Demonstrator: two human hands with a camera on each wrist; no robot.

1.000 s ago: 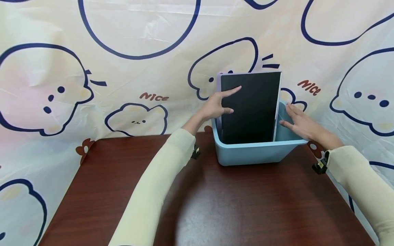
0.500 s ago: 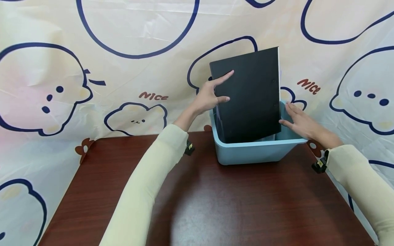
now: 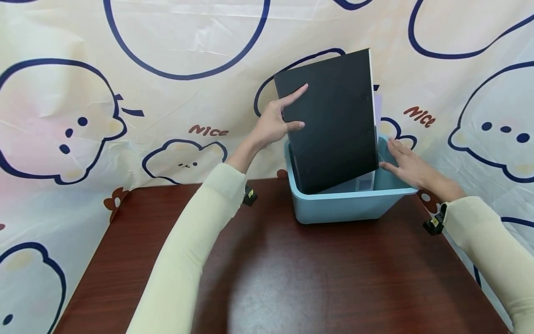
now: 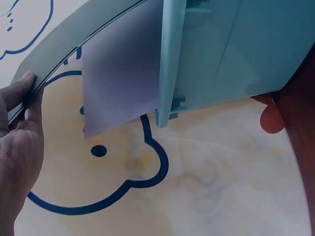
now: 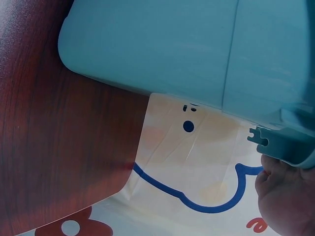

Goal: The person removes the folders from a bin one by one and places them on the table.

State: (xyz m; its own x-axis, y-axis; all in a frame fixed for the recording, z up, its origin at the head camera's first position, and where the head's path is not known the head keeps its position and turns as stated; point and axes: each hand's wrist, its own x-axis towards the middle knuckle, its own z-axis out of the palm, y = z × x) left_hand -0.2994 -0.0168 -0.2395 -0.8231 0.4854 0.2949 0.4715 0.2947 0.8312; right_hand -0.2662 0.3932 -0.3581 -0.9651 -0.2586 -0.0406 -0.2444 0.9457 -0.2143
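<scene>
Matt black and smooth, that's the folder (image 3: 329, 120) in my left fingers (image 3: 295, 95)! Beside it, a smooth lilac sheet (image 4: 120, 78). Now the bin (image 3: 333, 208): blue plastic, faint sheen. Glossy wood grain across the bench (image 3: 325, 278)! Behind, a creased, slightly shiny backdrop (image 3: 175, 106); on my arms, matt cloth sleeves (image 3: 189, 250).

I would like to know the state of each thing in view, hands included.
Black folder: tilted, partly above the bin's rim.
Purple sheet-like item: behind the folder, partly hidden.
Blue bin: upright on the table, open at the top.
Left hand: pinching the folder's edge.
Right hand: resting at the bin's right end.
</scene>
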